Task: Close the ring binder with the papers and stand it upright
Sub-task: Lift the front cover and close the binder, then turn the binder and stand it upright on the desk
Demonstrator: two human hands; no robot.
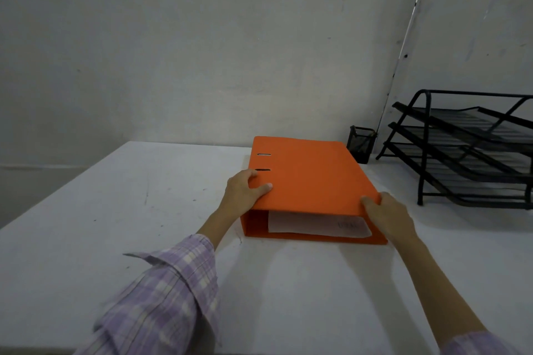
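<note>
Both arms reach forward. The left hand (245, 190) and right hand (388, 215) each hold a grip, thumbs on top, fingers curled underneath.

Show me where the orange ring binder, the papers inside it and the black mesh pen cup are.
orange ring binder (308, 176): head view, middle of its top cover.
papers (314, 225): head view, sheet edge showing at the binder's open near end.
black mesh pen cup (360, 144): head view, its front wall.

One head-worn wide-angle camera looks forward and down across the white table (115, 210), close above it, facing the wall (202, 37).
</note>
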